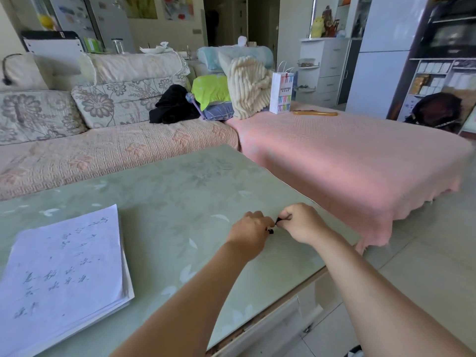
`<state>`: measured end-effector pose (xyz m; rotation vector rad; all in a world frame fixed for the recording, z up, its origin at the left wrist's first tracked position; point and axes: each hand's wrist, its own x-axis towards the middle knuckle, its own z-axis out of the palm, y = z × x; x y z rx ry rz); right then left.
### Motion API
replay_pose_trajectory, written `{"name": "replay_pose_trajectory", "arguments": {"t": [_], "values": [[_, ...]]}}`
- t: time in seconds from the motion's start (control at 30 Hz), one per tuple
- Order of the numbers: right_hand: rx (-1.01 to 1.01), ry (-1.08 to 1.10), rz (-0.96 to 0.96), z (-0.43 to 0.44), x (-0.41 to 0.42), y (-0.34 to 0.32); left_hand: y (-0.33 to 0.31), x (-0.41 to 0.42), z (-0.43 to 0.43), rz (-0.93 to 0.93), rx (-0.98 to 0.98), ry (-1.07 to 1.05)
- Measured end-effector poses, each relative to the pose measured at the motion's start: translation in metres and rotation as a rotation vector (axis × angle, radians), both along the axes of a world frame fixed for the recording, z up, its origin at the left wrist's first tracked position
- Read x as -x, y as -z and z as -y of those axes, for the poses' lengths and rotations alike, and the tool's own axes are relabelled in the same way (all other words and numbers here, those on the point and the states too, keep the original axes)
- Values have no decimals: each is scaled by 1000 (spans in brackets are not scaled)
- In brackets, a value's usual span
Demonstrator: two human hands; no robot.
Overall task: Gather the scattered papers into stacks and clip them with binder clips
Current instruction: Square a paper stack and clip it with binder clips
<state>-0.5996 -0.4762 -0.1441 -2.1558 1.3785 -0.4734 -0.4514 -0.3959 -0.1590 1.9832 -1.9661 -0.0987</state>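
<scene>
Left hand [253,233], right hand [301,222] pinch black clip [277,221]; paper stack [64,274] lengthwise near-far.

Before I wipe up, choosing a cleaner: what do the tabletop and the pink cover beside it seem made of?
The tabletop looks like glossy glass or vinyl over a pale green floral print, judging by its soft sheen. The pink cover looks like matte textured fabric: it drapes and has a scalloped hem.

Bright soft daylight on the table [164,181], faint shadows near its middle, bent and blurry picture edges all around it.
</scene>
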Motion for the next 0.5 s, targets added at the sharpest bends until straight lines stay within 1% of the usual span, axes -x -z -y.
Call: {"name": "replay_pose_trajectory", "arguments": {"t": [0.13, 0.23, 0.33, 0.4, 0.5], "values": [[-33, 17, 49, -12, -27, -10, -1, -18, -17, -16, -45, -16], [-45, 9, 75, -22, -47, -18, -2, -37, -31, -185, -51, -43], [-60, -44, 93, -36, -71, -26, -7, -59, -52, -290, -29, -78], [-68, -77, 109, -48, -88, -33, -16, -78, -69, -378, 18, -178], [-69, -134, 167, -70, -119, -43, -38, -113, -98, -483, 165, -316]]}}
